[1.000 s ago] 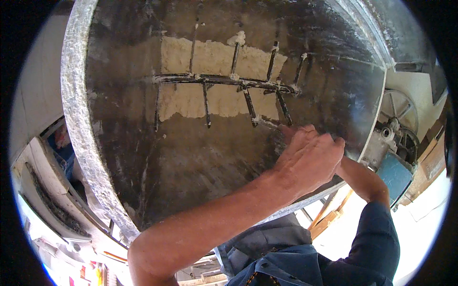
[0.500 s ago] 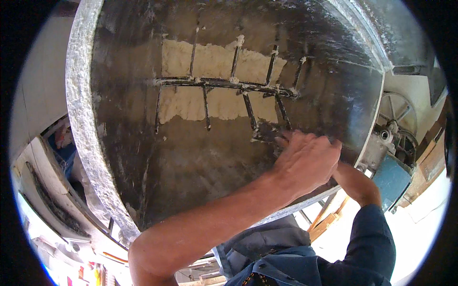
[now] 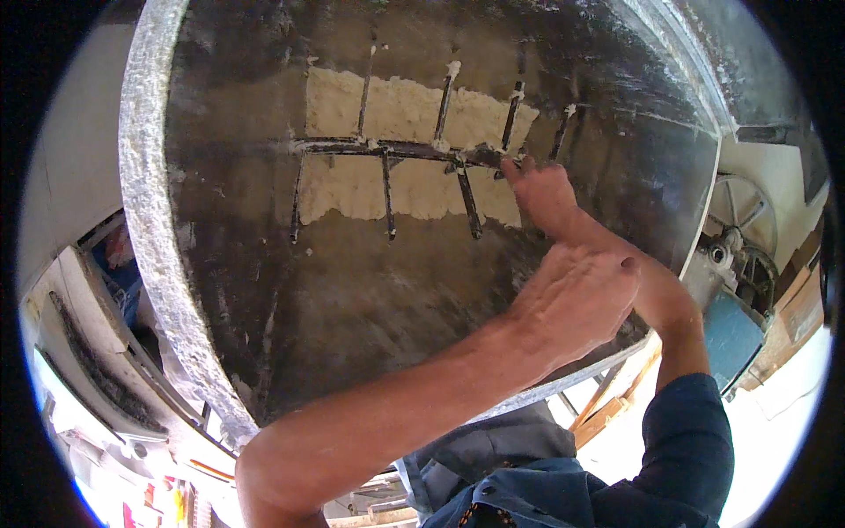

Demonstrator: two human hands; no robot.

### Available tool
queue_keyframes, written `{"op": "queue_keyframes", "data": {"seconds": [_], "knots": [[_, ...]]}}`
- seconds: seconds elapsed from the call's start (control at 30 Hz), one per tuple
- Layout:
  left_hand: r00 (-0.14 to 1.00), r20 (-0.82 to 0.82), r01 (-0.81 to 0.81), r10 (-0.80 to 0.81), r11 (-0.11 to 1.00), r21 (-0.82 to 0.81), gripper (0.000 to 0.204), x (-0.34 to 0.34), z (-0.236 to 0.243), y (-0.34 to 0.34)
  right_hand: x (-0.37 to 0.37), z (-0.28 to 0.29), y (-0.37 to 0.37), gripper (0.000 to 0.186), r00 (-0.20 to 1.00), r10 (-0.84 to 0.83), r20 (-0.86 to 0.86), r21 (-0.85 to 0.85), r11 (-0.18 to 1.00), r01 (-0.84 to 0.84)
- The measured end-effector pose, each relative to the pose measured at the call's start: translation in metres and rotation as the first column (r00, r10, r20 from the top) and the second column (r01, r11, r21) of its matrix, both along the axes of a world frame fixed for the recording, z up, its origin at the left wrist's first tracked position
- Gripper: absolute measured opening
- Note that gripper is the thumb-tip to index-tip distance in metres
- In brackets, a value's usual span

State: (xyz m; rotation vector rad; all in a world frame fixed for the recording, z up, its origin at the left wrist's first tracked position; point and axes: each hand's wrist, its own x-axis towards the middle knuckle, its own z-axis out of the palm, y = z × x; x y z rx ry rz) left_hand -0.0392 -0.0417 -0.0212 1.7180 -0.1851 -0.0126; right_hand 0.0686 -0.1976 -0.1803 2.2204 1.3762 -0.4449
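Observation:
My left hand is closed in front of my right forearm; its contents are hidden. My right hand reaches beyond it, fingers closed on a small dark scraper at the right part of a black curved bar. Short black ribs branch up and down from the bar, with whitish blobs at several joints and tips. Behind them, a rough cream patch spreads in two bands on the dark, streaky inner surface of a large shell.
The shell has a pale, thick rim. At right are spoked wheels, a blue metal box and wooden boards. Pale curved pieces and assorted clutter lie at left.
My right hand has moved up from behind my left hand, carrying the scraper from below the lower ribs to the curved bar. My left hand has shifted only slightly.

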Motion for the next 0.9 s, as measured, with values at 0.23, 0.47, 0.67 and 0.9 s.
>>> {"op": "queue_keyframes", "data": {"seconds": [0.23,0.47,0.67,0.9], "knots": [[0.999,-0.037,0.031,-0.030,0.999,0.019,0.020,0.003,0.000,0.002,0.029,-0.081,0.033,0.037,0.985,-0.020,-0.171,-0.122,0.993,-0.001],[0.997,-0.056,0.055,-0.053,0.998,0.032,0.022,0.008,0.000,0.006,0.060,-0.111,0.023,0.014,0.946,-0.146,-0.291,0.083,0.981,0.177],[0.999,-0.050,0.008,-0.008,1.000,0.013,0.020,0.011,-0.002,0.005,0.026,-0.130,0.060,0.017,0.942,0.030,-0.335,-0.094,0.993,-0.065],[0.998,-0.065,0.007,-0.007,1.000,-0.001,0.015,0.014,0.003,0.012,0.068,-0.104,0.019,0.021,0.955,0.087,-0.282,-0.150,0.980,-0.134]]}}
